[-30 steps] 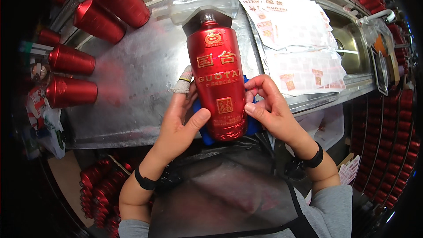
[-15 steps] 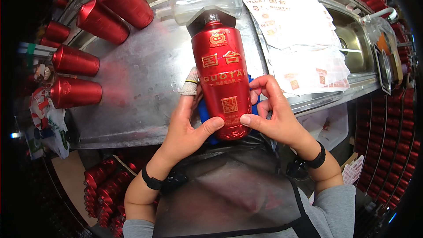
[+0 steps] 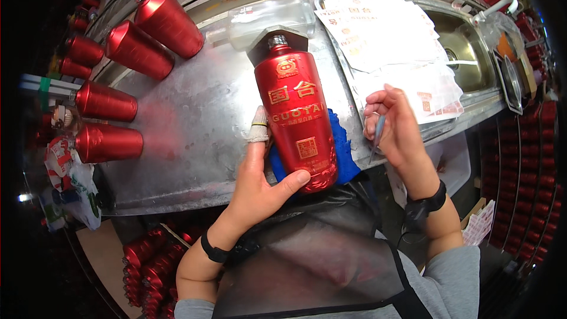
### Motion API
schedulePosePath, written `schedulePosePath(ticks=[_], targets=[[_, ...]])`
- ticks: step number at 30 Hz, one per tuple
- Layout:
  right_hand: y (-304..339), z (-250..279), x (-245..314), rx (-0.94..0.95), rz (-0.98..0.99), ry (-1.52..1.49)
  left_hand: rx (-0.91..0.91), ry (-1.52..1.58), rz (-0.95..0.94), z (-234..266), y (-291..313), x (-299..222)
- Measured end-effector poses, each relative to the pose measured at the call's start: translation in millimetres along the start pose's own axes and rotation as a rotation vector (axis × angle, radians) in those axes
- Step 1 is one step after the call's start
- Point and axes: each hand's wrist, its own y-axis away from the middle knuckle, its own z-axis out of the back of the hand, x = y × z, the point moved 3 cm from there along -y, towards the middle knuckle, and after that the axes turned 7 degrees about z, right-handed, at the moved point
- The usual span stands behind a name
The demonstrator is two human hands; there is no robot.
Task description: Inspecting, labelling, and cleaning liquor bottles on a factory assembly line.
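A red bottle (image 3: 298,118) with raised gold lettering and emblems lies tilted before me, its bare glass neck pointing away. Its neck end rests at a black angular support (image 3: 258,54), and a blue cloth (image 3: 346,150) shows under its base. My left hand (image 3: 254,189) grips the lower left side, thumb across the front; a whitish cover with a yellow band wraps one fingertip. Off to the bottle's right, my right hand (image 3: 404,139) has its fingers curled round a slim grey-blue pen-like tool (image 3: 378,133). The tool's exact kind is unclear.
Several red bottles (image 3: 139,50) stand along the left of the metal worktop (image 3: 171,165). Beyond the black support lies a clear glass bottle (image 3: 271,20). White sheets of red and gold transfers (image 3: 390,35) cover a tray at right, beside a sink (image 3: 463,53). More red bottles are stacked below.
My right hand has let go of the bottle, moved right and now holds the slim tool. My left hand stays on the bottle. The whole view has shifted slightly.
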Motion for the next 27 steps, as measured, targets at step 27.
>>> schedulePosePath(ticks=[27], targets=[[67.0,-101.8,25.5,0.553,1.087,1.099,-0.051,-0.058,-0.022,5.8,2.3,7.6]])
